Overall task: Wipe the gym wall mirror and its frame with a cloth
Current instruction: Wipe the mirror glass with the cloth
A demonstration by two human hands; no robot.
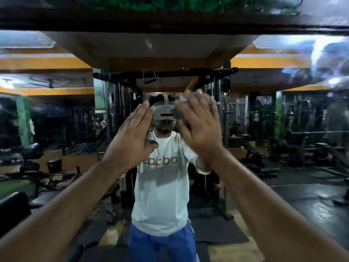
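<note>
Both arms reach up to the large glass wall mirror (283,157), where the left hand (132,137) lies flat with straight fingers, holding nothing, and the right hand (200,125) presses a crumpled grey cloth (179,115) against the glass under straight fingers.

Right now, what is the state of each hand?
Left hand: open, fingers straight, flat toward the mirror, holding nothing.
Right hand: open, fingers straight, pressing a grey cloth on the mirror.

Cable machine (162,76), weight benches (253,150), dark floor mats (311,203), orange wall stripes (43,62)
</note>
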